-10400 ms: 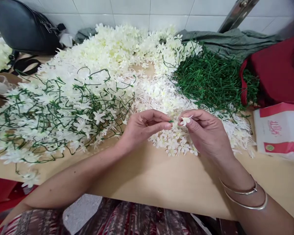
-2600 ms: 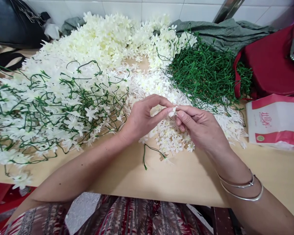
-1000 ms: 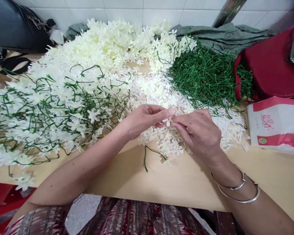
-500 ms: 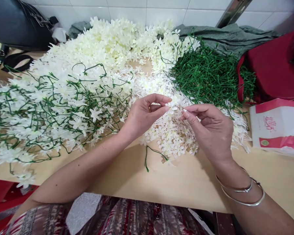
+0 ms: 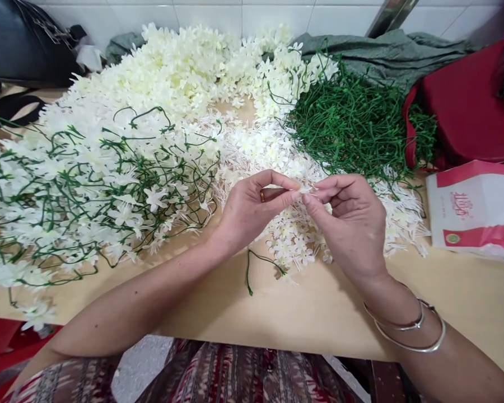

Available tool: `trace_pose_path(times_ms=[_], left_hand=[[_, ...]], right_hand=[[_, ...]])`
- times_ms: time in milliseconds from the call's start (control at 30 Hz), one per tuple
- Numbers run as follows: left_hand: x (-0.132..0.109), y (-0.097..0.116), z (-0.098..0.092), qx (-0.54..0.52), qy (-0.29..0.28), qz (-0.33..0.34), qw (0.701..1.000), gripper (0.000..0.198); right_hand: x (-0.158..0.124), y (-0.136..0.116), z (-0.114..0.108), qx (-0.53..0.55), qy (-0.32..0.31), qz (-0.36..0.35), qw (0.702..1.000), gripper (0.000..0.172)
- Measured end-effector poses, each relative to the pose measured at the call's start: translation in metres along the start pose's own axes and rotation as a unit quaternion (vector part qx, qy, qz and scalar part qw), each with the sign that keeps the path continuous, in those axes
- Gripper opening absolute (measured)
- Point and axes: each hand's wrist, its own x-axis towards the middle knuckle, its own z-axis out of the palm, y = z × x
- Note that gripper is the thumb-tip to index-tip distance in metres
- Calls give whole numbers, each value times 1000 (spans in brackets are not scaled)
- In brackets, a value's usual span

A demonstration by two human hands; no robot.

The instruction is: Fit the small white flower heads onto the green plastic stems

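Observation:
My left hand (image 5: 258, 204) is closed in a pinch on a small white artificial flower (image 5: 306, 190), held over the middle of the table. Facing it, my right hand (image 5: 348, 215) pinches at the same flower, its thumb and fingertips meeting the left fingertips. Whether the right fingers hold a separate small piece is too fine to make out. Beneath both hands spreads a heap of small white flowers (image 5: 292, 246) with thin white stamens. A loose green plastic stem (image 5: 248, 274) lies on the table in front of them.
White flowers on green stems (image 5: 109, 207) cover the left side. Paler petals (image 5: 185, 67) are heaped at the back. Green stems (image 5: 353, 123) lie in a pile beside a red bag (image 5: 470, 106). A paper bag (image 5: 479, 207) rests at right, a black bag (image 5: 25, 50) back left.
My right hand has moved left, bringing its fingertips against those of my left hand at the flower. The flower now sits between both hands, mostly covered by fingers.

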Motion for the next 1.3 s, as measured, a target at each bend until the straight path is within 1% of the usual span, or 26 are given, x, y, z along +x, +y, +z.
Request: trace_pose_path(times_ms=[133,233,333,467,533,600,667,733,867,933,1100,1233,1300], left_hand=[[-1,-1,4,-31,-7,-23,999,27],[-1,-3,5,-51,-8,-30,998,33],[-1,-4,5,-71,-3,-42,997,33],[-1,-6,6,-95,-4,-50,994,29],[-2,-7,7,-94,-9,-43,995,26],[-2,-9,8,-82,-16,-24,996,24],[-3,-11,9,-60,-23,6,998,23],[-5,-11,10,-31,-24,35,999,20],[-7,-9,11,6,-35,57,998,15],[-8,-8,10,0,-33,67,997,17],[-7,-8,9,33,21,80,996,17],[-6,-6,9,42,34,91,994,14],[-5,-6,9,26,24,83,996,16]], right_hand=[[-2,0,2,-14,8,-2,1000,21],[-3,0,3,-7,3,-6,1000,24],[-3,-1,4,5,-7,7,1000,24],[-1,-1,4,8,-1,10,1000,27],[-1,1,2,-4,-3,6,1000,30],[-1,5,0,-27,-17,-4,999,29],[0,9,-2,-44,-31,-21,998,23],[1,11,-3,-40,-34,-28,998,14],[6,11,-5,8,-25,-5,1000,2],[7,10,-5,21,-17,-1,1000,3],[7,9,-5,16,-11,-5,1000,7],[8,12,-4,50,-28,-21,998,9],[8,14,-3,87,-44,-12,995,10]])
